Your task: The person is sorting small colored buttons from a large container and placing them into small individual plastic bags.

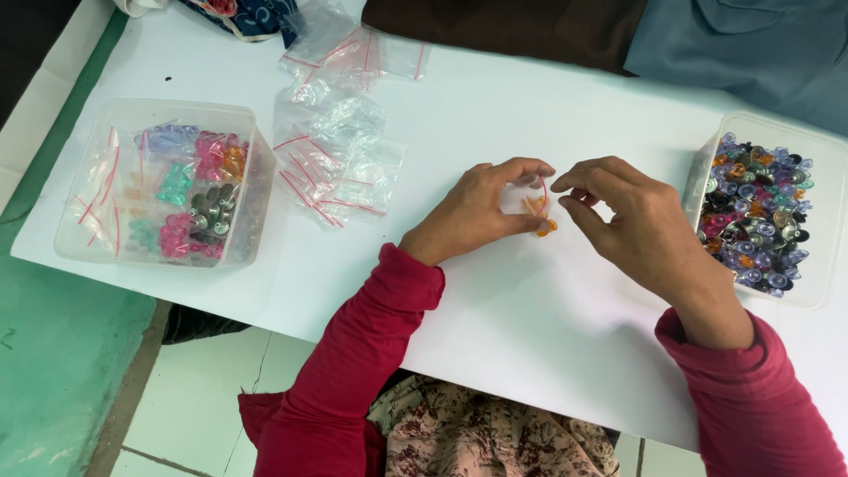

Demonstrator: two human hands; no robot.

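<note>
We pinch a small clear bag point(527, 200) between our left hand point(477, 215) and right hand point(632, 225), fingertips of both closed on its top edge; orange pieces point(541, 218) show inside it, just between the hands; to the right of our right hand stands a clear tub of mixed coloured pieces point(760, 216); left of our left hand lies a heap of empty bags point(334, 159); further left, a tub of filled bags point(168, 185).

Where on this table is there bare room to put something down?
Bare: the near strip below the hands, and between the left tub and left hand. Crowded: the bag pile and both tubs, right tub.
</note>
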